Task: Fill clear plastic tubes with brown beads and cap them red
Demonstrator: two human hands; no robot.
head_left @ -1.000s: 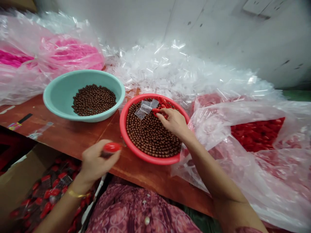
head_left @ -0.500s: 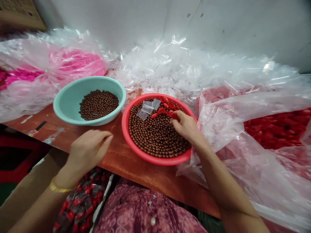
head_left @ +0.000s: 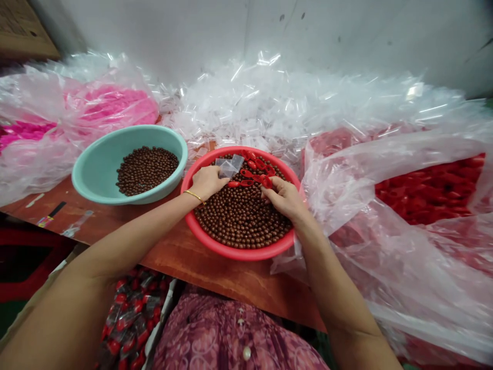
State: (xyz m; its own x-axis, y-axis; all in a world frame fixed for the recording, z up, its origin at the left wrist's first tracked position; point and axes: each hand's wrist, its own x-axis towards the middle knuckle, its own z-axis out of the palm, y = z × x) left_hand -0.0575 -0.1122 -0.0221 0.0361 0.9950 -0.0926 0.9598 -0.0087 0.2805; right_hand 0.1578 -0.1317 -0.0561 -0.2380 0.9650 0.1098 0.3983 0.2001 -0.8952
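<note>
Right hand [head_left: 283, 198]: fingertips pinching a red looped plastic piece [head_left: 265, 181]. Left hand [head_left: 208, 183]: fingers at clear plastic boxes [head_left: 233, 165], grip unclear to us. Beneath: brown beads [head_left: 242, 221], red basin [head_left: 241, 255]. Step, we judge: picking up parts; next calls for separating one box.

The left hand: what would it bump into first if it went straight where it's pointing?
The left hand would probably meet the clear, flat plastic pieces on the round brown beads first. It looks right beside them, but whether they touch is unclear.
</note>
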